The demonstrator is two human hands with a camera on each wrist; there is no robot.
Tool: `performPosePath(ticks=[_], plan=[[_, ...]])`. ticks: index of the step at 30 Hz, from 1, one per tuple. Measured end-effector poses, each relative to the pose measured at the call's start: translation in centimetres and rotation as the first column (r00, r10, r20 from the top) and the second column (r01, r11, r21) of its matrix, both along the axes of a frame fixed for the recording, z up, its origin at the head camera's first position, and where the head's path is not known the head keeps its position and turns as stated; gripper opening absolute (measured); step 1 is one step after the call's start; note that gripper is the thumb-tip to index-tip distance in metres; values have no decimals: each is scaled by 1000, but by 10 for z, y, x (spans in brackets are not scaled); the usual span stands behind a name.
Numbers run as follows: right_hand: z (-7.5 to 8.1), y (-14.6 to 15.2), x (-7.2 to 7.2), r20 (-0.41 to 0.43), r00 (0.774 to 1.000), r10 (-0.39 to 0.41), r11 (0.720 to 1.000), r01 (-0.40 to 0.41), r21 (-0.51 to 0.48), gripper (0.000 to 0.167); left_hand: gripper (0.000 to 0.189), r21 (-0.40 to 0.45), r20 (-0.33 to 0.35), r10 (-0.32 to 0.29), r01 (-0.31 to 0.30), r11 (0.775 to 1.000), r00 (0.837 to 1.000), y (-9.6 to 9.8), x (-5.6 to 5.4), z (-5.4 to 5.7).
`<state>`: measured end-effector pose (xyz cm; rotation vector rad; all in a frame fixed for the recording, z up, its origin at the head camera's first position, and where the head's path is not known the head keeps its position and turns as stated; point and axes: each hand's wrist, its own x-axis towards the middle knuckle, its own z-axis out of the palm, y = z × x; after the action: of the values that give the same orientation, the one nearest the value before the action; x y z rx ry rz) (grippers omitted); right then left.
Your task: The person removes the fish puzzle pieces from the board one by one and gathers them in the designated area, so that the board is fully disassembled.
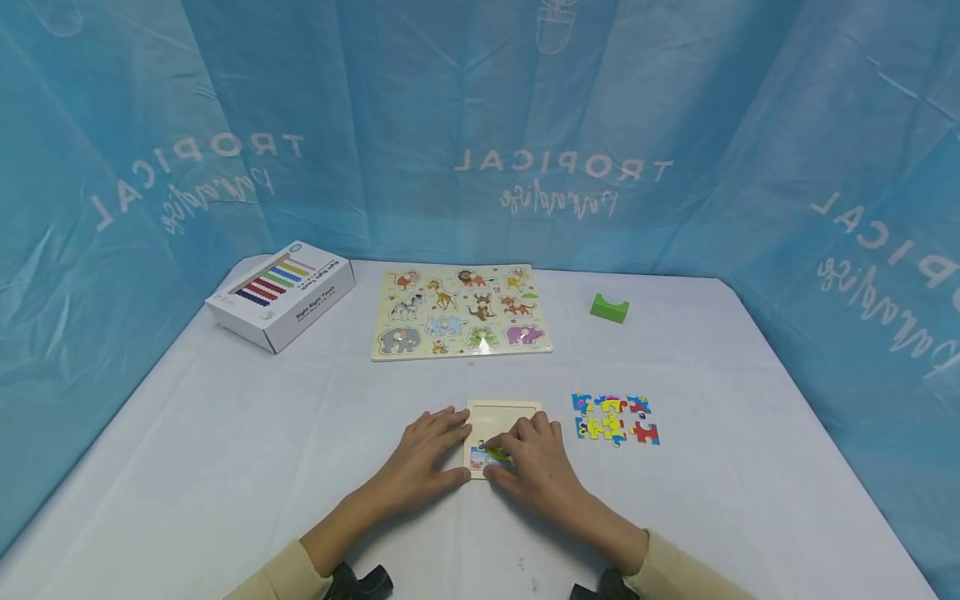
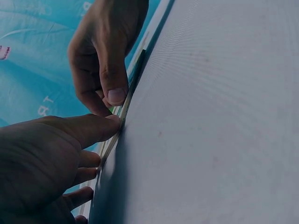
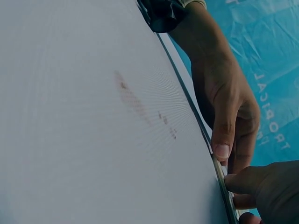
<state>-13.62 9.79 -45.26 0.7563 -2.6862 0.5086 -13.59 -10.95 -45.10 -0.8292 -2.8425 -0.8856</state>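
Note:
A small wooden puzzle tray (image 1: 504, 408) lies on the table between the two hands. Along its left edge, my left hand (image 1: 422, 454) rests with fingers extended and thumb at the near corner, touching the frame. My right hand (image 1: 543, 467) reaches over the near right part of the tray, fingers bent, and holds a yellow-green puzzle piece (image 1: 498, 454) in the tray's near part, partly hidden by the fingers. Seen from the left wrist, the right thumb (image 2: 113, 84) is at the tray's edge, beside the left thumb (image 2: 100, 128). Several loose puzzle pieces (image 1: 611, 427) lie right of the tray.
Behind the tray lies a wooden animal puzzle board (image 1: 461, 337). A white toy box (image 1: 288, 292) sits at the back left, and a green curved block (image 1: 610, 308) at the back right. Blue printed curtains (image 1: 480, 108) surround the white-covered table (image 1: 225, 467).

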Motion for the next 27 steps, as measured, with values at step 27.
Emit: performPosePath(ticks=[27], plan=[[6, -6, 1, 127, 992, -22, 1000, 25, -17, 28, 58, 4, -3, 6, -5, 1000, 1000, 1, 0, 1]])
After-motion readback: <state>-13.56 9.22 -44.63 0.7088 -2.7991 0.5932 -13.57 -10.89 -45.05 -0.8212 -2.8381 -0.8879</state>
